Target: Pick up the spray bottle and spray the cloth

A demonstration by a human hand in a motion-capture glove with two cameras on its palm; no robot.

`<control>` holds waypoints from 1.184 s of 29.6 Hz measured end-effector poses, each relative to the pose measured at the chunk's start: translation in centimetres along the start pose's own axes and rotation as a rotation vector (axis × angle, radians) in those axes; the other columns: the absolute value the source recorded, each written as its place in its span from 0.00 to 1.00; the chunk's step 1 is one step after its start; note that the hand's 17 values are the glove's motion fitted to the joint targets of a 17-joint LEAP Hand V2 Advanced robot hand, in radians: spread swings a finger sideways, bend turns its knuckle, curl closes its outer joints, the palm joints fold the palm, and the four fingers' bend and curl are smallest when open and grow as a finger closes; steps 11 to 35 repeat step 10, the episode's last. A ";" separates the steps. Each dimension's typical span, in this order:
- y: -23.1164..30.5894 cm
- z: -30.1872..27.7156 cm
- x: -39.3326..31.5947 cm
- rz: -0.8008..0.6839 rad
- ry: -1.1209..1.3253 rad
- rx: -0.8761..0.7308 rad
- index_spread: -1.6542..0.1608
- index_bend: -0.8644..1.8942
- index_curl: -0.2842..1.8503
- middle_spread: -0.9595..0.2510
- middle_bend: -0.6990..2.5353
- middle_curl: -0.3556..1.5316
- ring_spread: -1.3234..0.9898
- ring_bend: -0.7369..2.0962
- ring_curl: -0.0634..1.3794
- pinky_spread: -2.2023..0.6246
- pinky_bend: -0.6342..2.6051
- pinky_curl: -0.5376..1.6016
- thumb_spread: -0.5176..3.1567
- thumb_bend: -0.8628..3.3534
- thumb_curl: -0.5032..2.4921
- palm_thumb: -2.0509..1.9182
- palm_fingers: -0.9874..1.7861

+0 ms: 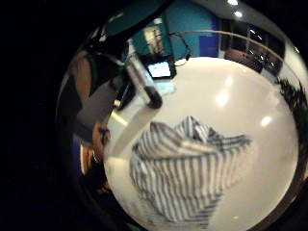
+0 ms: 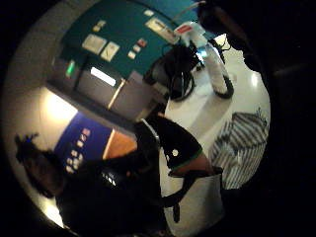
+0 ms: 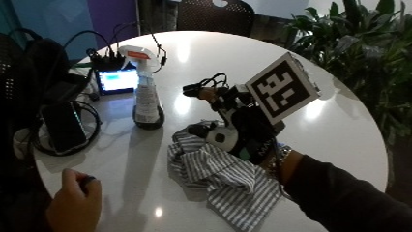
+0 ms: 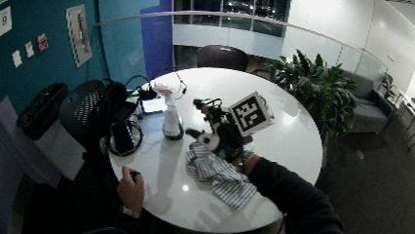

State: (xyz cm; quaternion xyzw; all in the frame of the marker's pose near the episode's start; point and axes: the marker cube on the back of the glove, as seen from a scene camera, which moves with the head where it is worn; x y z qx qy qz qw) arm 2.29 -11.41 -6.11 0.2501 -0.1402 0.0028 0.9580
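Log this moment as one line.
hand: open, over cloth | bottle: upright on table, not held | spray: not yet

Your gloved right hand (image 3: 239,129) hovers at the centre of the outside view, its dark-sleeved forearm (image 3: 334,193) entering from the lower right, fingers relaxed and reaching toward the upper left, holding nothing, while your bare left hand (image 3: 74,199) rests in the lower left corner.
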 end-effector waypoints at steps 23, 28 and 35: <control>5.3 -1.4 -2.2 -0.344 0.352 -0.447 0.69 0.37 0.30 0.68 0.28 0.39 0.52 0.41 0.29 0.83 0.29 0.41 0.42 0.20 0.25 0.62 0.57; 5.3 -1.4 -2.2 -0.344 0.352 -0.447 0.69 0.37 0.30 0.68 0.28 0.39 0.52 0.41 0.29 0.83 0.29 0.41 0.42 0.20 0.25 0.62 0.57; 5.3 -1.4 -2.2 -0.344 0.352 -0.447 0.69 0.37 0.30 0.68 0.28 0.39 0.52 0.41 0.29 0.83 0.29 0.41 0.42 0.20 0.25 0.62 0.57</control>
